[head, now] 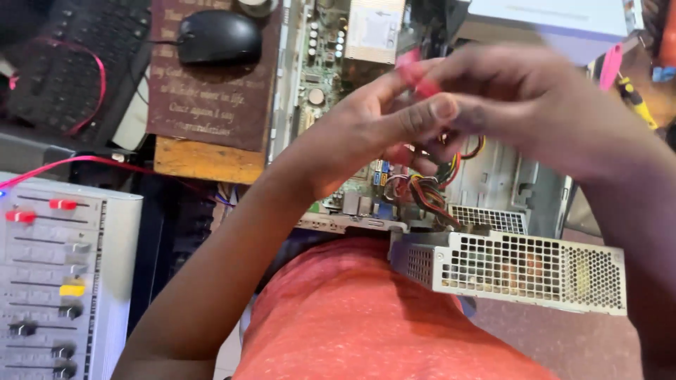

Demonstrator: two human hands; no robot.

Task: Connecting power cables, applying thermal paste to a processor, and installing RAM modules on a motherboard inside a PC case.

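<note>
Left hand (366, 134) and right hand (535, 105) meeting above an open computer case (493, 190), fingers (429, 109) pinching a red cable end (417, 74). Perforated metal power supply (521, 271) just below, black mouse (218, 36) well apart at upper left.

Small red connector (415, 74): pinched between fingertips of both hands, raised above open computer case (493, 190). Blurred; exact shape cannot be told. Mostly covered by fingers, only top end and short red stretch showing. Left hand (366, 130) grips from below-left, thumb lying across. Right hand (535, 105) closes on it from right. Connector sits over motherboard (327, 56), near bundle of coloured wires (429, 186).
</note>
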